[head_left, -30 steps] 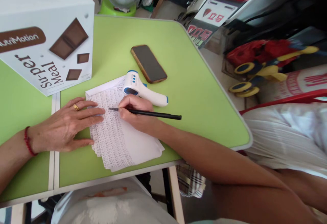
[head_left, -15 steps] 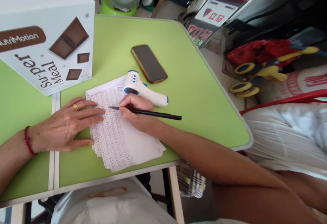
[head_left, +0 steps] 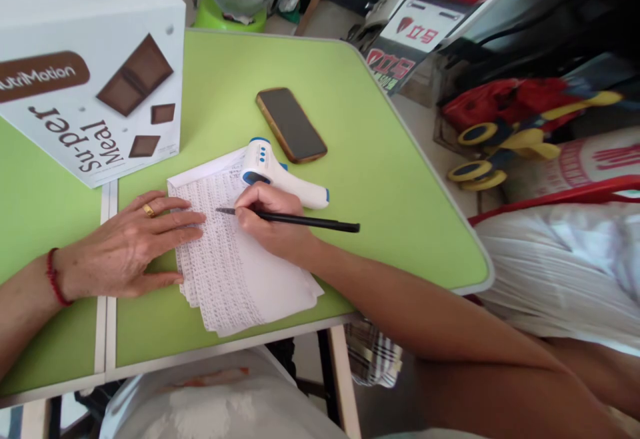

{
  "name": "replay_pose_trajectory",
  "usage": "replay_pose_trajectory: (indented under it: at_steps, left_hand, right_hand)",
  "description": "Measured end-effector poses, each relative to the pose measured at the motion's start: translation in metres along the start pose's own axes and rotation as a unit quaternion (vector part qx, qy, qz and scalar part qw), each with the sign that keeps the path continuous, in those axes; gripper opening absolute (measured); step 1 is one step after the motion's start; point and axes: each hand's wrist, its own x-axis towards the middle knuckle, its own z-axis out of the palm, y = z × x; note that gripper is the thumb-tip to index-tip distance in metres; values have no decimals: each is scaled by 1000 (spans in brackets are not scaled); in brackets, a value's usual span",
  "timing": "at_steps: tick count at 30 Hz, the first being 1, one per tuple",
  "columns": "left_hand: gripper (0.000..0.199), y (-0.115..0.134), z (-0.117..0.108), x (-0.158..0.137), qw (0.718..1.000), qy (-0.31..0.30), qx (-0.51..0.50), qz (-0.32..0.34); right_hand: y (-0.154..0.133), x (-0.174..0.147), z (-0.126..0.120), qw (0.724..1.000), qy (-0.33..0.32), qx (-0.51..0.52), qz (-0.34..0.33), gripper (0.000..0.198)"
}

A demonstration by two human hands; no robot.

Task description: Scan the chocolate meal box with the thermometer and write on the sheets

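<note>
Paper (head_left: 270,285) lies on the green table (head_left: 380,179) close to the near edge, between the pale seam (head_left: 106,332) and the right edge. It is a fanned stack of thin white sheets; the sheet count cannot be determined. Rows of small handwriting are too fine to read.

The left hand (head_left: 133,245) rests flat across the seam, fingers extended onto the paper, thumb set wide, covering some of the writing. It carries 1 gold ring (head_left: 149,210); 1 red band (head_left: 55,275) circles the wrist.

The right hand (head_left: 273,215) grips the slim black pen (head_left: 320,222) between thumb and fingers. Tip contact with the paper cannot be confirmed. This hand partly hides the thermometer (head_left: 283,177), a smooth white body with blue trim.

Toward the far edge lies the phone (head_left: 293,125), dark-faced, in a brown case with rounded corners. The white box (head_left: 95,79) covers the seam's far part; the frame cuts off its left side and the label's start.
</note>
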Motion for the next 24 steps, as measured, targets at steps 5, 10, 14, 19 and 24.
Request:
replay_pose_trajectory:
  at_steps: [5, 10, 14, 19, 24]
  left_hand:
    - [49, 0, 0, 0, 1000, -1, -1, 0]
    - [49, -1, 1, 0, 1000, 2, 4, 3]
    - [50, -1, 1, 0, 1000, 1, 6, 4]
    - [48, 0, -1, 1, 1000, 0, 6, 4]
    - [49, 0, 0, 0, 1000, -4, 2, 1]
  right_hand:
    - [0, 0, 1, 1000, -6, -9, -3, 11]
    - [1, 0, 0, 1000, -2, -9, -6, 10]
    - [0, 0, 0, 1000, -5, -12, -2, 10]
    - [0, -1, 0, 1000, -8, -22, 2, 10]
    - [2, -1, 1, 1000, 16, -10, -13, 10]
